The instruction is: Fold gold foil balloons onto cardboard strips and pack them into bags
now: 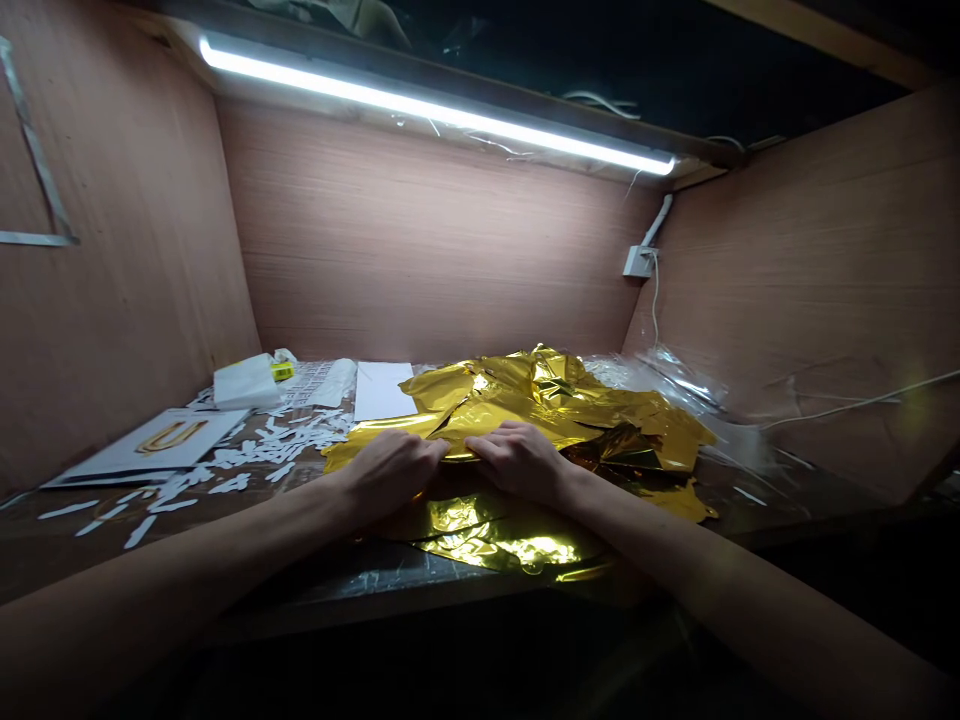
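Wooden walls [450, 230] (pinkish-brown) beneath a glowing tube [435, 108].

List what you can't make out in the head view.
All in the head view:
- Fingertips of the left hand and right hand: hidden by the curled hands.
- What, if anything, lies under the gold foil: covered by it.
- Print on the yellow label: too small.
- Far end of the white cord: cut off by the right edge.

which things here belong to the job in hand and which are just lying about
In the job:
- gold foil
- left hand and right hand, gripping it

Probably just lying about:
- white strips
- white sheet
- card with gold U
- clear plastic
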A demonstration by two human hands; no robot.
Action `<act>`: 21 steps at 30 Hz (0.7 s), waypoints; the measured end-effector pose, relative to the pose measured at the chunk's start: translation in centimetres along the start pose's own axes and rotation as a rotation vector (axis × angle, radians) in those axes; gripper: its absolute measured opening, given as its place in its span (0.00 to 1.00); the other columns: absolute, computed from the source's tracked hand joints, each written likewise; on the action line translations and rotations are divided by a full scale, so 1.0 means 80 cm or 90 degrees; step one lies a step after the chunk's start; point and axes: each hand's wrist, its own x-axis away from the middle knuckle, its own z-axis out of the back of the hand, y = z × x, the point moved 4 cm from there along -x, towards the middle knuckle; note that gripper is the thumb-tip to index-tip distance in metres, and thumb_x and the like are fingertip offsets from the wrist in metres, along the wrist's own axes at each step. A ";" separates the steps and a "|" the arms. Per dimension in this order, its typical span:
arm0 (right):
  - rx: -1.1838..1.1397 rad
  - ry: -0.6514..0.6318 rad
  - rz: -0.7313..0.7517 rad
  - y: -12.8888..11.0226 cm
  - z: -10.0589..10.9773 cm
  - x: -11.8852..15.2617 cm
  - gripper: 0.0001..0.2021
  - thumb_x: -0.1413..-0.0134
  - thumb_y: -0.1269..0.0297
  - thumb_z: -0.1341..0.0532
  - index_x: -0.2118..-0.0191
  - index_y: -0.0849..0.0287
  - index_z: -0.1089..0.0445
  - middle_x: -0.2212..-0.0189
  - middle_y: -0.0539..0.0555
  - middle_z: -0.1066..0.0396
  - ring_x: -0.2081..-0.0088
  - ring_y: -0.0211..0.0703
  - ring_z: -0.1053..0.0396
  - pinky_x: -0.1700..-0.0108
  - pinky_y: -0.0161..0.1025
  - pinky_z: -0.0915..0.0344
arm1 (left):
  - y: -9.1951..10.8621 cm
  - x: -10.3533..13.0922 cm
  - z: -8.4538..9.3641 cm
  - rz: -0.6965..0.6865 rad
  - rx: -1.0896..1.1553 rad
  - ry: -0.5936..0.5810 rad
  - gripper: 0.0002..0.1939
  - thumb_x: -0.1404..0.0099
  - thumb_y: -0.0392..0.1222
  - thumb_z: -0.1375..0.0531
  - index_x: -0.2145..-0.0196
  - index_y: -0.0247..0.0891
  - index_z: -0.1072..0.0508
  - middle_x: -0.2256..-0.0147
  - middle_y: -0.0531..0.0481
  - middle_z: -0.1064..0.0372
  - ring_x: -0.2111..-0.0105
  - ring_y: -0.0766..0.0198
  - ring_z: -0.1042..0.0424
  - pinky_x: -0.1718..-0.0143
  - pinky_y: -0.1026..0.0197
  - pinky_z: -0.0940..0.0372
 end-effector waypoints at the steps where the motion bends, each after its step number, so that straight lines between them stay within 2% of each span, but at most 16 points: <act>1: 0.004 0.009 0.007 -0.001 -0.002 0.002 0.09 0.33 0.70 0.43 0.64 0.61 0.28 0.74 0.52 0.24 0.75 0.38 0.34 0.66 0.39 0.45 | 0.001 -0.001 -0.001 -0.008 0.022 0.009 0.11 0.31 0.28 0.48 0.64 0.34 0.26 0.74 0.46 0.26 0.77 0.58 0.27 0.74 0.61 0.35; 7: 0.026 0.036 0.012 -0.003 -0.006 0.008 0.10 0.36 0.69 0.41 0.71 0.59 0.29 0.78 0.50 0.25 0.79 0.37 0.38 0.69 0.40 0.50 | 0.011 -0.011 -0.001 -0.074 0.069 0.059 0.12 0.26 0.29 0.52 0.58 0.32 0.28 0.59 0.39 0.23 0.60 0.55 0.22 0.56 0.55 0.30; 11: 0.035 0.037 0.011 -0.002 -0.006 0.010 0.10 0.36 0.71 0.42 0.70 0.60 0.28 0.78 0.50 0.26 0.79 0.36 0.39 0.70 0.40 0.51 | 0.011 -0.014 0.000 -0.091 0.081 0.052 0.12 0.25 0.31 0.52 0.56 0.32 0.28 0.55 0.38 0.23 0.55 0.55 0.22 0.51 0.54 0.30; 14: 0.047 0.046 0.022 -0.003 -0.005 0.012 0.11 0.35 0.72 0.44 0.69 0.60 0.28 0.80 0.50 0.28 0.80 0.36 0.41 0.69 0.40 0.50 | 0.009 -0.015 -0.003 -0.097 0.081 0.053 0.14 0.25 0.31 0.52 0.50 0.31 0.29 0.49 0.36 0.24 0.49 0.55 0.24 0.46 0.53 0.31; 17: 0.057 0.056 0.020 -0.002 -0.006 0.014 0.13 0.34 0.73 0.45 0.71 0.60 0.29 0.81 0.49 0.30 0.80 0.35 0.43 0.69 0.40 0.50 | 0.007 -0.013 -0.006 -0.134 0.070 0.046 0.21 0.28 0.28 0.50 0.40 0.30 0.34 0.40 0.34 0.31 0.41 0.55 0.29 0.40 0.53 0.34; 21: 0.074 0.057 0.007 0.000 -0.009 0.017 0.15 0.36 0.73 0.43 0.75 0.60 0.32 0.83 0.48 0.32 0.81 0.36 0.45 0.71 0.40 0.52 | -0.001 -0.008 -0.002 -0.114 0.052 0.057 0.38 0.43 0.22 0.46 0.33 0.25 0.42 0.36 0.30 0.37 0.37 0.53 0.34 0.38 0.53 0.36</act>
